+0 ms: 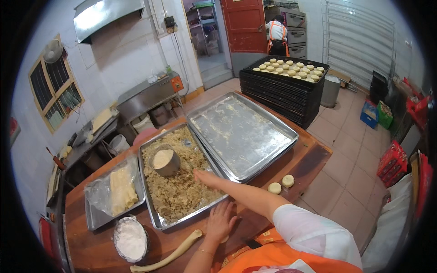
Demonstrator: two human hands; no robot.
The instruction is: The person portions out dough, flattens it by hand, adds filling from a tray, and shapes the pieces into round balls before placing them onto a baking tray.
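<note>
My left hand (pixel 220 223) lies on the wooden table with its fingers stretched out. A small pale piece of dough (pixel 225 239) shows beside its palm. Left of that wrist is a long dough rope (pixel 170 255). My right hand (pixel 207 179) reaches over the near rim of a metal tray into a crumbly brown filling (pixel 166 200); its fingertips are partly hidden there, so I cannot make out their grip. In the same filling stands a round metal container (pixel 169 166) with pale, grainy contents.
A bowl of white flour (pixel 130 239) and a tray (pixel 93 214) with plastic-covered dough stand at left. Stacked shallow metal trays (pixel 241 136) lie beyond my right arm, two dough rounds (pixel 287 181) nearer. Black baking trays (pixel 277 98) are piled behind; a person (pixel 277 36) works at the ovens.
</note>
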